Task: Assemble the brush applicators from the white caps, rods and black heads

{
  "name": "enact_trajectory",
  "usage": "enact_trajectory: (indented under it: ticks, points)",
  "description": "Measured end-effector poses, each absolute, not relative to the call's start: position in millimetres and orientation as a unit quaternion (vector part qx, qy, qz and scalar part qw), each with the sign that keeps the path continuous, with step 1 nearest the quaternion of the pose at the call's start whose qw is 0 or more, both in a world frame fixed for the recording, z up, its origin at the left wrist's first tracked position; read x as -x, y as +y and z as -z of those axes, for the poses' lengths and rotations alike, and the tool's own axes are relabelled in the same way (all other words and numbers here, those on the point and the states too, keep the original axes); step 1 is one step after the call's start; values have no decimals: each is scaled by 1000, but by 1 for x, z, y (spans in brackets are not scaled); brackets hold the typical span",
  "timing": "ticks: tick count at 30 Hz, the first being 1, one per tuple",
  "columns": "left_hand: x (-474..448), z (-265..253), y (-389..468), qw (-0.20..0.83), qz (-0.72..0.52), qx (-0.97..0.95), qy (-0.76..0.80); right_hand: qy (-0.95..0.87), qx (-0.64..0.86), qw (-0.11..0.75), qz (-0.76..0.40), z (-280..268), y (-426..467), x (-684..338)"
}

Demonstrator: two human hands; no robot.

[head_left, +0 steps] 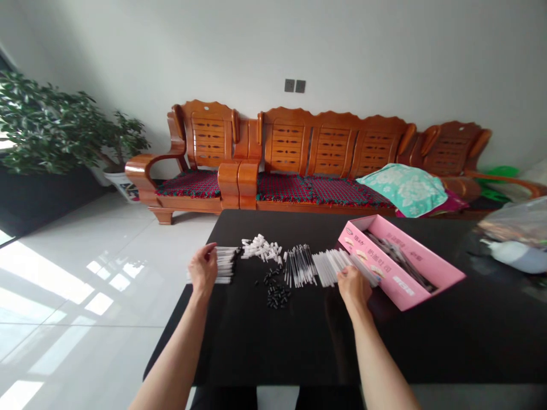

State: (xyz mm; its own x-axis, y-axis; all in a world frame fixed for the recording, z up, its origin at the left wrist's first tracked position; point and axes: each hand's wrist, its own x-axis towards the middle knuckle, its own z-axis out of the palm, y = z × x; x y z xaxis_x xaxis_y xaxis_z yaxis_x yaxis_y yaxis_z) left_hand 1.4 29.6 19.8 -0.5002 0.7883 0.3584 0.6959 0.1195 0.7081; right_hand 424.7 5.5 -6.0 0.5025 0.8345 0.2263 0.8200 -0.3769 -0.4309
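Note:
My left hand (203, 269) is at the table's left edge, against a stack of white sticks with dark ends (223, 265). Its fingers are curved and slightly apart, with nothing visible between them. My right hand (354, 285) pinches at a row of translucent white tubes (325, 267), its fingertips closed on a tube. Between the hands lie thin black-and-white pen refills (300, 265), side by side. A heap of short white plugs (261, 248) sits behind small black caps (277, 296).
A pink open box (401, 285) holding dark thin pieces stands right of the tubes on the black table (316, 341). A plastic bag (517, 228) lies at the far right. Behind are a wooden sofa (286, 136), a teal cushion (405, 188) and a potted plant (119, 136).

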Motion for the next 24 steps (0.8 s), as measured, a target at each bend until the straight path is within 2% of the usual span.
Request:
enact_trajectory:
  ticks: [3, 7, 13, 15, 17, 21, 24]
  points:
    - [-41, -2, 10, 90, -425, -555, 710, -512, 835, 200, 5, 12, 14, -436]
    - [-79, 20, -4, 134, -338, -613, 702, -530, 832, 163, 20, 18, 22, -440]
    - [-106, 24, -2, 155, -287, -671, 666, -529, 834, 153, 4, 11, 26, -443]
    - [-114, 22, 0, 166, -284, -678, 658, -530, 827, 187, -8, 5, 26, -437]
    - [-122, 22, 2, 176, -288, -682, 649, -534, 803, 257, -65, -1, 23, -425]
    - [-134, 24, 3, 184, -305, -686, 635, -456, 665, 454, -378, -1, 13, -380]
    - [-135, 24, 5, 187, -333, -677, 629, -395, 546, 525, -520, 12, 3, -346]
